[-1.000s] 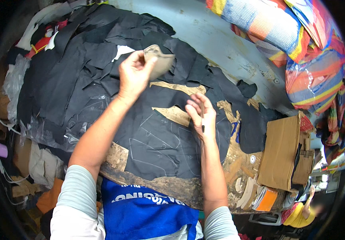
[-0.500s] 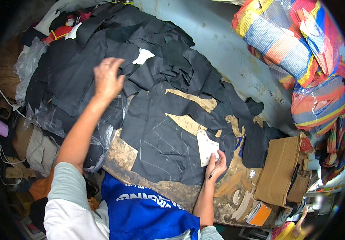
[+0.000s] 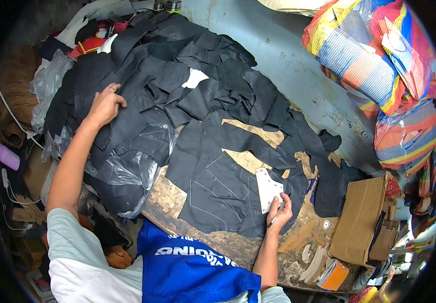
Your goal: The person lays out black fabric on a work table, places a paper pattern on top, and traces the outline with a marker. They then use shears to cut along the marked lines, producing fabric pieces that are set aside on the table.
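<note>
My left hand (image 3: pixel 107 104) is on the heap of black leather (image 3: pixel 147 65) at the upper left, fingers bent and apart, palm down. My right hand (image 3: pixel 280 211) holds a slim dark pen (image 3: pixel 272 221). Its fingers also press the lower corner of a white template (image 3: pixel 268 189) with small holes. Under that template lies a flat black leather sheet (image 3: pixel 213 187) marked with pale outlines.
Brown wood of the worktable (image 3: pixel 167 194) shows around the sheet. Clear plastic (image 3: pixel 127 169) covers leather at the left. A cardboard box (image 3: pixel 356 219) stands at the right, near an orange-topped stack (image 3: pixel 335 275). Striped woven sacks (image 3: pixel 354 65) fill the upper right.
My left hand has moved left and slightly down, from over the heap onto the leather. My right hand stays at the template with the pen. The whole view has shifted a little.
</note>
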Tool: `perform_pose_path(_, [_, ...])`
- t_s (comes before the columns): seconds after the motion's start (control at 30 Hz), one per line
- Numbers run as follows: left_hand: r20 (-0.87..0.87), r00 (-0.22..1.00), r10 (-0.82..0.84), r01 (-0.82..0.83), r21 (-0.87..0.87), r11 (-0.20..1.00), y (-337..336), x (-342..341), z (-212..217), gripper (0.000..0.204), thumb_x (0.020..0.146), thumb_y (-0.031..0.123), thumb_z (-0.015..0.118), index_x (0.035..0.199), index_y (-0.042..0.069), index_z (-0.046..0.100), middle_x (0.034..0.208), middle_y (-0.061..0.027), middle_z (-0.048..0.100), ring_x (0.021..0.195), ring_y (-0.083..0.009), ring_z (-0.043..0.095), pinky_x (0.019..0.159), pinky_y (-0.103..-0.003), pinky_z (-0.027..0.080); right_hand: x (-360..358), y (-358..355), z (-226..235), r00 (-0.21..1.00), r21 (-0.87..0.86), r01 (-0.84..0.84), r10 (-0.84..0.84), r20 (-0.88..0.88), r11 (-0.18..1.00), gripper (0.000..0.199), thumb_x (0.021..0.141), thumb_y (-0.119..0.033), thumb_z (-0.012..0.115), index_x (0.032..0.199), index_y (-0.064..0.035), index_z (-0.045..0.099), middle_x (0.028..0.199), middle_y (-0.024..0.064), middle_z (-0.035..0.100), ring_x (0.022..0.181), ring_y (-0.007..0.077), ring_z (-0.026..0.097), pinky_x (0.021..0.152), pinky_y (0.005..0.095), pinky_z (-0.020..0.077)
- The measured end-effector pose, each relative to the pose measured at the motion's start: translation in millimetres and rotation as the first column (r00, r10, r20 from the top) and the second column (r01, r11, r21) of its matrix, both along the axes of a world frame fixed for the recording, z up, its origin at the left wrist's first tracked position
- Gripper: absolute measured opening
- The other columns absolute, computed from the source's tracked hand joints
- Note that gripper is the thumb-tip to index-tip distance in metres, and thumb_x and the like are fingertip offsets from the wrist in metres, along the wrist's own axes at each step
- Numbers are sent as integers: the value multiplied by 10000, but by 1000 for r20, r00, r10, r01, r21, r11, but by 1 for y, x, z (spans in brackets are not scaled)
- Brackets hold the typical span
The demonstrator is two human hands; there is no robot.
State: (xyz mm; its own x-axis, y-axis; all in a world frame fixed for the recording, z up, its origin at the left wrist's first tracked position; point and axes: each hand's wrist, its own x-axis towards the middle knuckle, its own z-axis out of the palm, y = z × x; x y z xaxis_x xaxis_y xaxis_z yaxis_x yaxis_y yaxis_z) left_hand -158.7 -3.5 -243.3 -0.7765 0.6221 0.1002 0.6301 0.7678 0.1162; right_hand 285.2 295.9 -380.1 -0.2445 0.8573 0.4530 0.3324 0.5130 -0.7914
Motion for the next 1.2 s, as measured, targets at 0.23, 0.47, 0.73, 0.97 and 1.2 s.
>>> perform_pose_path(0.23, [-308,947,91,-158,-200,967,64,32,-23,460,673,370,738,1023,79,671,1444,-177,269,1375,-326,145,948,-729,172,3,1,-2,1000,-26,-4,4,7,1000,178,798,-58,615,939,50,610,877,137,649,803,198,607,760,303,468])
perform_pose_path(0.47, [-94,995,-32,53,238,970,56,-19,29,292,839,299,608,736,31,665,1244,-173,523,1250,-316,413,949,-597,300,5,4,-4,999,-83,-27,24,-39,996,181,798,-59,637,942,47,612,872,117,649,800,165,592,757,288,462])
perform_pose_path(0.73, [199,430,-880,-257,962,92,76,21,110,329,954,339,464,1047,59,609,1069,-45,637,1016,-168,596,876,-348,460,4,4,-2,998,-60,-33,30,-57,998,184,800,-54,637,950,48,609,870,124,654,793,172,603,756,286,468])
perform_pose_path(0.97, [8,-259,-966,-631,756,175,120,167,61,358,976,362,270,1052,122,525,1265,-189,486,1255,-411,362,963,-598,373,-12,-25,40,1000,172,-10,8,13,985,364,747,-110,703,1063,16,574,1113,177,586,1036,321,557,886,371,442])
perform_pose_path(1.2, [-53,-417,-907,-819,455,349,136,251,-9,231,951,316,390,849,137,493,1228,-164,481,1288,-349,317,1006,-586,332,-33,-71,115,316,-341,-940,383,-868,3,738,763,-535,654,1208,26,473,1153,136,570,1035,221,577,829,351,502])
